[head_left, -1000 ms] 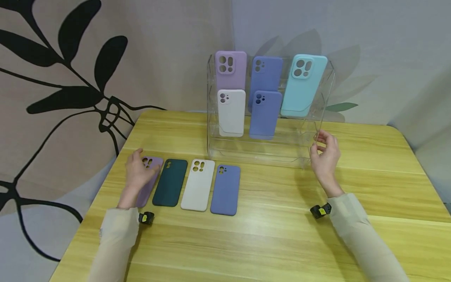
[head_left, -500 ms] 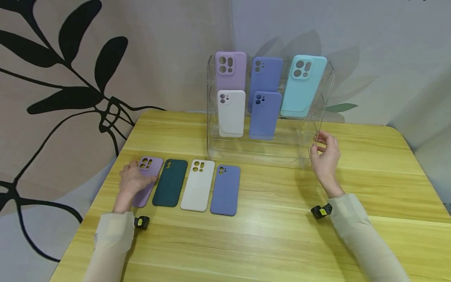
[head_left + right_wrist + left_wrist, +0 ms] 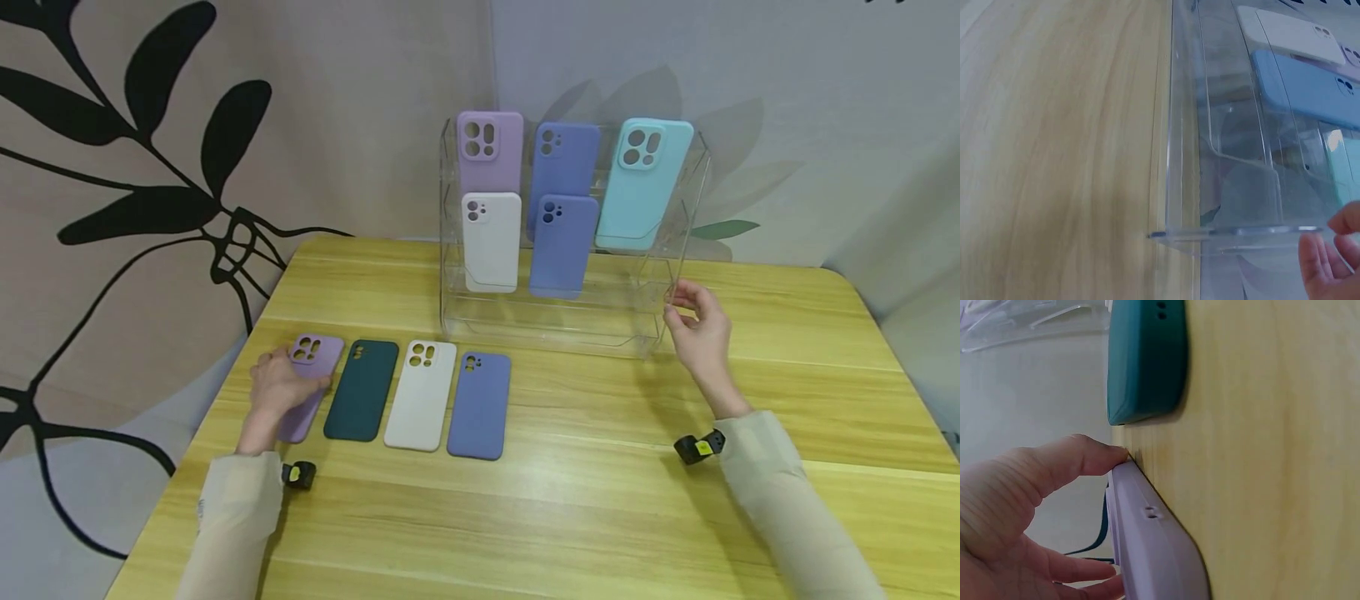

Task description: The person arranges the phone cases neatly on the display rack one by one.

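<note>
My left hand [image 3: 276,386] reaches across the purple phone case [image 3: 324,357] at the left end of a row on the table. In the left wrist view, its thumb is at one long edge of the purple case and the other fingers are at the far side, partly hidden. Beside it lies a dark green phone case [image 3: 362,390], then a white case [image 3: 421,396] and a blue-violet case [image 3: 479,406]. My right hand [image 3: 701,329] pinches the right side panel of a clear display stand [image 3: 480,327] between thumb and fingers.
Five cases stand in the display stand: a lilac one [image 3: 491,171], a turquoise one [image 3: 643,187], a white one [image 3: 491,246] and two blue-violet ones. The wall [image 3: 360,108] rises behind the wooden table [image 3: 585,517].
My left hand has shifted left and toward me, its fingers now at the purple case's left side. The purple case has slid slightly left. My right hand stays at the stand, its wrist slightly further right.
</note>
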Motion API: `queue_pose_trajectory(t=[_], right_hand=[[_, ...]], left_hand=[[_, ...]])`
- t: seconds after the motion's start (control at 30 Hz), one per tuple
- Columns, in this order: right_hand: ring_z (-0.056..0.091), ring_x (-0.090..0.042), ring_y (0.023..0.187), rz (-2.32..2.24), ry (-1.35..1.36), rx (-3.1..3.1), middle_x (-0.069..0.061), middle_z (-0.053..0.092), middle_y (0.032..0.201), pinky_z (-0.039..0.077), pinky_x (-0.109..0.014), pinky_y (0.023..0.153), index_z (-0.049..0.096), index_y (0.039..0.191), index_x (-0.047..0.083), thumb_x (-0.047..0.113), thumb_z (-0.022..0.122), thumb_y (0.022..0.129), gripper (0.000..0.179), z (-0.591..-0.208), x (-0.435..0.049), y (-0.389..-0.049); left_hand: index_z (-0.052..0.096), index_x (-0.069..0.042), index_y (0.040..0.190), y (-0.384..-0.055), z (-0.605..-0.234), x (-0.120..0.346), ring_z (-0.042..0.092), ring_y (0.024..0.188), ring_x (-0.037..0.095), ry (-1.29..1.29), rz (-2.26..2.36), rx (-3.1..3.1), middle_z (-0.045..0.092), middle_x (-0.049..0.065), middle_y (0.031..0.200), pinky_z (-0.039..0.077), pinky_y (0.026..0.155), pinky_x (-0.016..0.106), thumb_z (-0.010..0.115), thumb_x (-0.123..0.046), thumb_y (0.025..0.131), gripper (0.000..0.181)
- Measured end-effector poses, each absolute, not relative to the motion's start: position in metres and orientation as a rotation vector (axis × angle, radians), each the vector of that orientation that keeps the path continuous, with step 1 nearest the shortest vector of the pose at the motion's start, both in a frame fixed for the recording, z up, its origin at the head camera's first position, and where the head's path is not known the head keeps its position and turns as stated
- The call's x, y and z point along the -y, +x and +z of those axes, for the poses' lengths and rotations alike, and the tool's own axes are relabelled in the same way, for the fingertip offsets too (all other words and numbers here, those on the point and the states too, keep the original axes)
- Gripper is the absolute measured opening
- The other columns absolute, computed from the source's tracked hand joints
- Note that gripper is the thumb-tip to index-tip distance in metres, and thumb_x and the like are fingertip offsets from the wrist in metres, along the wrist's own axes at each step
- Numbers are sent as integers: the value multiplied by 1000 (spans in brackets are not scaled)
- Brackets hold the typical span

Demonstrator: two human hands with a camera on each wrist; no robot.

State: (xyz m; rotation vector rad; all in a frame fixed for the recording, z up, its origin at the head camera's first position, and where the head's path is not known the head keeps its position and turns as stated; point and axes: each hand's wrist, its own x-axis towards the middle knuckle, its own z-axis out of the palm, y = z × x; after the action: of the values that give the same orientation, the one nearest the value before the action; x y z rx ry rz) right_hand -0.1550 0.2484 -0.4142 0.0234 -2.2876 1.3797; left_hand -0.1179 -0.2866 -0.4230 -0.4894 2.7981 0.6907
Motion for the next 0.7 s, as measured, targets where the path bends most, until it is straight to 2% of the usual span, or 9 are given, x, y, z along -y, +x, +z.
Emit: queue_pose_trajectory(t=[0.2,0.47,0.7], right_hand=[[52,7,89,1431,12,2317,-10,56,106,44,-4,72,55,118,-9,-5,56,88,31,-412,-253,-155],[53,6,87,1428,9,2301,-4,55,101,44,-4,70,55,115,-11,-8,56,86,29,-414,-253,-157],[53,7,85,1422,5,2300,-9,57,101,44,-3,69,56,113,-11,-9,56,85,28,-413,-253,-157]], left_hand=[[22,21,136,-117,-423,287,28,116,57,-505,728,-2826,29,45,127,38,87,65,73,-27,77,92],[29,19,136,-115,-412,272,36,110,51,-436,809,-2965,38,39,120,40,86,59,75,-27,73,90],[34,16,135,-116,-393,242,39,113,48,-315,962,-3086,40,37,125,38,93,57,76,-22,72,84]])
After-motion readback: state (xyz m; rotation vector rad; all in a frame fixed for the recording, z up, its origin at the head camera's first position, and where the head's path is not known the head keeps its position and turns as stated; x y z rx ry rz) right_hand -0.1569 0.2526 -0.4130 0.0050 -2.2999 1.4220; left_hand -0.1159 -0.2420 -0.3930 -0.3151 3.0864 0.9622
